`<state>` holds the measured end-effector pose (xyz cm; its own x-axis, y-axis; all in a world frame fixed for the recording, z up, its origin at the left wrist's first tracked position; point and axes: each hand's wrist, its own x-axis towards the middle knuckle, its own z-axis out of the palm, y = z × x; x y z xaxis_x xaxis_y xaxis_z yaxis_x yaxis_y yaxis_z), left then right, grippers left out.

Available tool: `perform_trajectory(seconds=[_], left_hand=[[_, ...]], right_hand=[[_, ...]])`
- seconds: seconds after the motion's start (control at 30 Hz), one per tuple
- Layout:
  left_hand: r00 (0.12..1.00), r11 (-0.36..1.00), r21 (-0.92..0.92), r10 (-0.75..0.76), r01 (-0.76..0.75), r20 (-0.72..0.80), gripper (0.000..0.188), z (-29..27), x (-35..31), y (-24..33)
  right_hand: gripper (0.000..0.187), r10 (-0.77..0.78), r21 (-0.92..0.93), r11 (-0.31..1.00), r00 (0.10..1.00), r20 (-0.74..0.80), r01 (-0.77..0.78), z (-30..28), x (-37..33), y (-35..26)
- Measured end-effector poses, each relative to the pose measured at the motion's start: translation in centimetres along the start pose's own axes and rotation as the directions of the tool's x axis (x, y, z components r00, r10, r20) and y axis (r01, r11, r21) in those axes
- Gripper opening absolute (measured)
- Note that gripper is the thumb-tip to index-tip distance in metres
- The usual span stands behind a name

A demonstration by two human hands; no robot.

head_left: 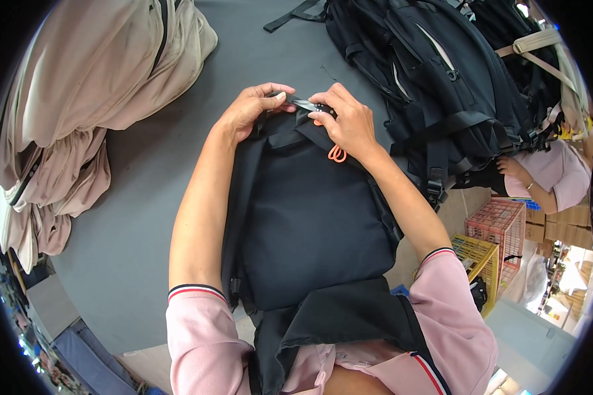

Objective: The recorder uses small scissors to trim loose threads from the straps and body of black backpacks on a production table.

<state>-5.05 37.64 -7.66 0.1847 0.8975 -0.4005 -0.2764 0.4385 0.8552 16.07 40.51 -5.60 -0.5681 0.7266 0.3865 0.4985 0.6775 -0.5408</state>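
A black backpack (313,210) lies flat on the grey table in front of me, its lower part reaching toward my body. At its far edge my left hand (254,108) pinches a bit of black fabric or strap between thumb and fingers. My right hand (349,122) is closed around small thread snips (304,105) with silver blades, pointing left at the fabric by my left fingertips. An orange cord loop (337,154) hangs below my right hand. Whether the blades touch the fabric is hard to make out.
Beige bags or fabric (112,72) are heaped at the left on the grey table (145,191). More black backpacks (435,79) are piled at the right. Beyond them shows a co-worker's hand (515,170). Pink (497,227) and yellow crates (471,253) stand on the floor at right.
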Motion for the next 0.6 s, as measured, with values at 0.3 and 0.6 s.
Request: perform_trajectory(seconds=[0.3,0.6], left_hand=[[1.0,1.0,0.002,-0.002,0.002,-0.005,0.024,-0.1,-0.1,-0.1],[1.0,0.999,0.04,0.014,-0.013,-0.018,0.025,0.1,-0.2,-0.1]], right_hand=[[0.016,-0.105,-0.116,0.987,0.994,0.029,0.107,0.3,0.5,0.8],[0.021,-0.037,-0.002,0.999,0.998,0.054,0.037,0.6,0.9,1.1]])
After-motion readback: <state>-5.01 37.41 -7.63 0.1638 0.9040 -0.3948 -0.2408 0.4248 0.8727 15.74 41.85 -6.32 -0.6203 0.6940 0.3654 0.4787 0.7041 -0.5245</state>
